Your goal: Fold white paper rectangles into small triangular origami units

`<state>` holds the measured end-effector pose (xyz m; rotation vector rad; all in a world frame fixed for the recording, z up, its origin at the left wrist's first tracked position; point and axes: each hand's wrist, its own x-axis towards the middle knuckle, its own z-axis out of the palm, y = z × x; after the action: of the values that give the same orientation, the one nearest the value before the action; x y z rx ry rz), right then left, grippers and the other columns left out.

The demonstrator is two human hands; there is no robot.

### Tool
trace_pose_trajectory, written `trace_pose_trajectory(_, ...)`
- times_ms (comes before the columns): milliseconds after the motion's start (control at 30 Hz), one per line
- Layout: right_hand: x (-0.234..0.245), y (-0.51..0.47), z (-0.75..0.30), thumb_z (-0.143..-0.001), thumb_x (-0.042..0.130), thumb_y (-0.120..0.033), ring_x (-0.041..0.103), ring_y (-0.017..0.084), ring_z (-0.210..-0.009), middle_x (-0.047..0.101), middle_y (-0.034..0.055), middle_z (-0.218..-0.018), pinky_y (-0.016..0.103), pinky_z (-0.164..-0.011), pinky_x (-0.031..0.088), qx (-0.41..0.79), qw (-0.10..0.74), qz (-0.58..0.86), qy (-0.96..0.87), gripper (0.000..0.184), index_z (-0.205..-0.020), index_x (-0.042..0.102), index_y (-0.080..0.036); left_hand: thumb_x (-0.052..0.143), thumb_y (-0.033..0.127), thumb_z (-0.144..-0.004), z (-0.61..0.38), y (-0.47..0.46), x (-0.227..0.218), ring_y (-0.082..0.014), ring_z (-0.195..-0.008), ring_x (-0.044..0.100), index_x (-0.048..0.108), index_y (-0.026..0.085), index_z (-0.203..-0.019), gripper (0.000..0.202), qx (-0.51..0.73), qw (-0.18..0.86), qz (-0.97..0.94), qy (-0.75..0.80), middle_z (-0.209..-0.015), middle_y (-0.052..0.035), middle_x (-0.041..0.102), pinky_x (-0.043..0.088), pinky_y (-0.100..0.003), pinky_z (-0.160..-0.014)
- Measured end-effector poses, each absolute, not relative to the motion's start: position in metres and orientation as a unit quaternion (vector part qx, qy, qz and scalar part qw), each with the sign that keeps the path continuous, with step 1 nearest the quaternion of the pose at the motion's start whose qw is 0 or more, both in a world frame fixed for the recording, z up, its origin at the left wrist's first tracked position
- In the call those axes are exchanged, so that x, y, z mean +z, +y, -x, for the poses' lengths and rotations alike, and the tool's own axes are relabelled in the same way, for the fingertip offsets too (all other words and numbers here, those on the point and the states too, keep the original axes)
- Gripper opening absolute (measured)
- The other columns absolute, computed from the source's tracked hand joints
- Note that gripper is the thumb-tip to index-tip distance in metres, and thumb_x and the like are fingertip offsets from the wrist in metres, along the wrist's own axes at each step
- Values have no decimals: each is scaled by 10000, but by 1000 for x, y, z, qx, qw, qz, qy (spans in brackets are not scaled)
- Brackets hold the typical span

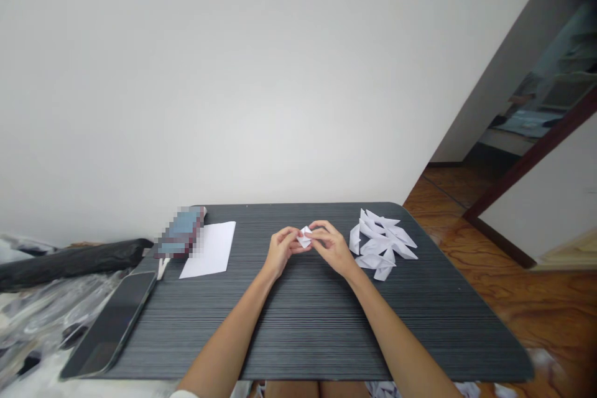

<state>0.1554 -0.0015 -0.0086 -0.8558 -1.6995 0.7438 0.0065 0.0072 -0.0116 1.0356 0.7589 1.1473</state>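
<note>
Between both hands, just above the middle of the dark table [308, 311], is a small piece of folded white paper [305, 237]. My left hand [282, 249] pinches its left side, fingers closed. From the other side, my right hand [332, 245] has its thumb and fingers pressed on the paper's right part. The fingers cover some of the paper's edges. To the right of my right hand lies a loose pile of folded white paper pieces [380, 242] with pointed ends.
On the left are a flat white sheet [212, 252], a blurred-out box-like object [181, 233] on its edge, and a dark phone or tablet [112, 323] at the table's corner. A white wall [280, 74] stands behind. More white paper [382, 389] shows below the front edge.
</note>
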Motion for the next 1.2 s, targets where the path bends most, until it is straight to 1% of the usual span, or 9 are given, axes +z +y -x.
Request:
trace_pose_trajectory(133, -11, 1, -156, -737, 540, -236, 543, 141, -850, 478, 57, -981, 303, -802, 436, 346, 522, 344, -699, 168, -845, 669, -225, 681, 306, -588, -8, 8, -13, -148, -682, 613, 486, 118, -742, 312, 497, 633, -486, 341, -721, -17, 621, 492, -348, -742)
trace_pose_trajectory(267, -18, 5, -152, -659, 620, -309, 548, 127, -740, 466, 50, -962, 275, -629, 497, 452, 559, 373, -586, 250, -886, 649, -207, 676, 282, -604, -8, 8, -16, -150, -658, 624, 441, 139, -920, 420, 480, 610, -531, 341, -743, -23, 627, 497, -315, -693)
trace_pose_trajectory(367, -24, 9, -151, -587, 672, -325, 537, 111, -658, 485, 46, -913, 252, -554, 483, 499, 564, 402, -520, 238, -760, 663, -163, 665, 278, -619, -8, 7, -18, -159, -658, 631, 446, 125, -1003, 467, 460, 575, -569, 365, -814, -65, 637, 493, -282, -669)
trace_pose_trajectory(500, -27, 10, -150, -551, 692, -306, 536, 120, -680, 523, 35, -827, 253, -619, 459, 491, 583, 415, -497, 184, -612, 640, -141, 627, 324, -652, -9, 6, -20, -190, -692, 634, 554, 64, -869, 346, 386, 602, -593, 371, -783, -114, 655, 493, -279, -651)
trace_pose_trajectory(600, -25, 7, -149, -573, 673, -310, 546, 127, -669, 568, 28, -759, 266, -641, 446, 506, 556, 412, -515, 183, -641, 632, -145, 570, 358, -696, -8, 5, -20, -165, -561, 622, 580, 54, -724, 306, 345, 603, -618, 369, -616, -99, 649, 471, -233, -528)
trace_pose_trajectory(700, -22, 5, -148, -626, 627, -340, 542, 134, -607, 593, 23, -642, 268, -602, 433, 513, 511, 411, -553, 208, -692, 637, -144, 550, 358, -709, -8, 4, -19, -133, -485, 596, 578, 73, -644, 294, 346, 566, -647, 375, -567, -77, 638, 406, -183, -442)
trace_pose_trajectory(833, -19, 2, -148, -635, 609, -372, 500, 116, -534, 556, 9, -566, 237, -514, 386, 480, 526, 435, -551, 240, -595, 629, -136, 574, 320, -691, -10, 1, -17, -120, -466, 583, 582, 84, -655, 239, 347, 565, -657, 358, -573, -62, 641, 428, -194, -496)
trace_pose_trajectory(1000, -19, 1, -147, -659, 585, -386, 420, 80, -463, 489, -14, -496, 205, -438, 319, 525, 521, 444, -505, 283, -540, 576, -130, 556, 314, -704, -12, -2, -17, -130, -457, 589, 574, 87, -710, 228, 348, 564, -657, 358, -574, -56, 641, 442, -206, -507)
trace_pose_trajectory(1200, -18, 3, -147, -673, 567, -378, 409, 87, -491, 468, -8, -527, 192, -412, 303, 446, 514, 456, -573, 267, -564, 614, -139, 402, 442, -782, -12, 0, -21, -120, -408, 573, 559, 76, -689, 409, 328, 552, -667, 378, -554, -72, 644, 398, -184, -444)
